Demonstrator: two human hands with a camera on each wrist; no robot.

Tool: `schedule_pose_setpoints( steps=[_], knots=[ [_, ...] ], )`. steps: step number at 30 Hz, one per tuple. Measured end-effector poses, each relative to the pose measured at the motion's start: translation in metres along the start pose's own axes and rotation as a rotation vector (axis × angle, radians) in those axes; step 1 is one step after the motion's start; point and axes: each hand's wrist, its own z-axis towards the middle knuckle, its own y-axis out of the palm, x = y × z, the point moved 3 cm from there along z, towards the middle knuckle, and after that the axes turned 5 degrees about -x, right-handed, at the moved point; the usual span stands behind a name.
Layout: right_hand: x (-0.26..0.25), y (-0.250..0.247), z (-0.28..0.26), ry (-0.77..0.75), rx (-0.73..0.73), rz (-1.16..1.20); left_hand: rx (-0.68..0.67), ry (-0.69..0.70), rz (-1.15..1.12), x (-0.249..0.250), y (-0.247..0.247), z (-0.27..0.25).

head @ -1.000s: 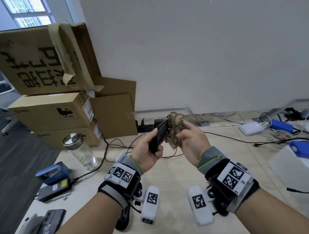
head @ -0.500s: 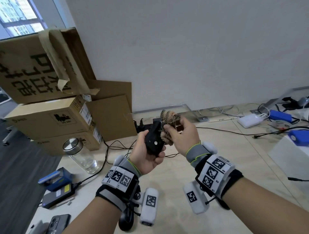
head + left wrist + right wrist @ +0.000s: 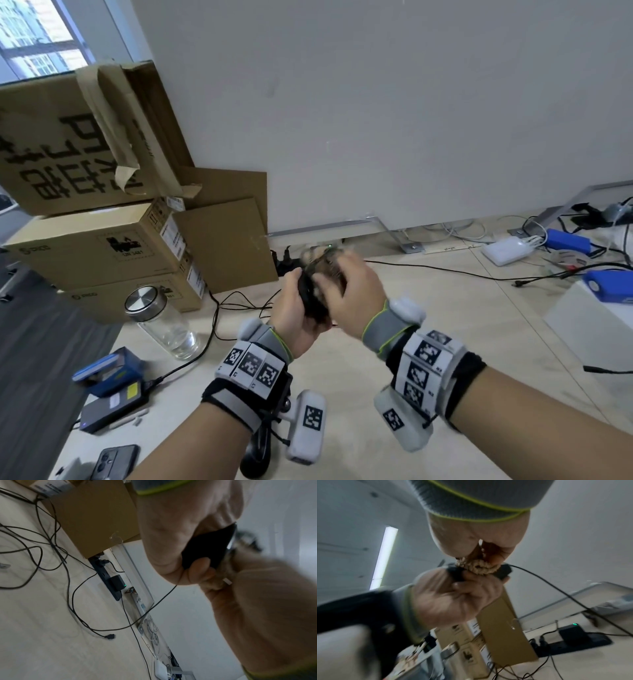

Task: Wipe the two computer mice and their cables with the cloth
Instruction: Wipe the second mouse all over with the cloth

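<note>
Above the table (image 3: 428,308), left hand (image 3: 291,308) grips mouse (image 3: 310,298), right hand (image 3: 356,294) clutches cloth (image 3: 476,565)

A black mouse (image 3: 208,547) is gripped by the left hand (image 3: 180,534); its cable (image 3: 150,609) is trailed down to the bench (image 3: 51,642).

Large black characters, upside down and not readable, are printed on the top cardboard box (image 3: 68,144); "UN 3481" is faintly made out on the middle box (image 3: 102,246).
</note>
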Motion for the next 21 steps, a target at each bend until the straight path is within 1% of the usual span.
schedule_pose_setpoints(
  steps=[2, 3, 4, 6, 7, 8, 9, 10, 12, 13, 14, 15, 16, 18, 19, 20, 21],
  knots=[
    [-0.011, 0.003, -0.01, -0.139, -0.059, 0.036, 0.012, 0.034, -0.029, 0.001, 0.002, 0.005],
    [-0.009, 0.0, -0.007, -0.166, -0.064, 0.031, 0.008, 0.027, -0.01, 0.002, 0.002, 0.003],
    [-0.001, -0.005, -0.001, -0.146, -0.048, 0.015, -0.002, 0.003, 0.014, 0.001, 0.002, 0.0],
    [0.019, -0.015, 0.016, 0.009, 0.012, -0.018, -0.048, -0.048, 0.059, -0.001, -0.003, -0.002],
    [0.026, -0.017, 0.021, 0.093, 0.016, -0.035, -0.062, -0.06, 0.075, -0.002, -0.005, -0.003],
    [0.028, -0.015, 0.022, 0.134, 0.009, -0.063, -0.058, -0.063, 0.081, -0.003, -0.005, -0.003],
    [0.023, -0.009, 0.019, 0.125, -0.003, -0.082, -0.043, -0.051, 0.067, -0.003, -0.004, -0.004],
    [0.012, -0.004, 0.013, 0.076, -0.017, -0.074, -0.025, -0.023, 0.037, -0.002, -0.001, -0.003],
    [-0.009, 0.004, -0.004, -0.072, -0.057, -0.007, 0.006, 0.033, -0.092, -0.001, 0.005, 0.002],
    [-0.01, 0.004, -0.006, -0.126, -0.064, 0.008, 0.012, 0.047, -0.112, -0.001, 0.006, 0.005],
    [-0.006, 0.002, -0.001, -0.127, -0.058, 0.002, 0.016, 0.042, -0.078, -0.002, 0.006, 0.005],
    [0.004, -0.003, 0.008, -0.082, -0.03, -0.026, 0.012, 0.021, -0.016, -0.002, 0.006, 0.004],
    [0.016, -0.009, 0.017, -0.002, 0.006, -0.059, -0.005, -0.003, 0.035, -0.003, 0.004, 0.002],
    [0.033, -0.015, 0.027, 0.143, 0.055, -0.076, -0.045, -0.031, 0.07, -0.004, 0.002, 0.0],
    [0.032, -0.012, 0.026, 0.169, 0.058, -0.074, -0.046, -0.021, 0.065, -0.004, 0.002, 0.0],
    [0.023, -0.008, 0.02, 0.154, 0.047, -0.075, -0.043, -0.004, 0.04, -0.002, 0.003, 0.0],
    [0.011, -0.002, 0.011, 0.098, 0.032, -0.072, -0.034, 0.017, -0.002, -0.001, 0.005, 0.002]
  ],
)
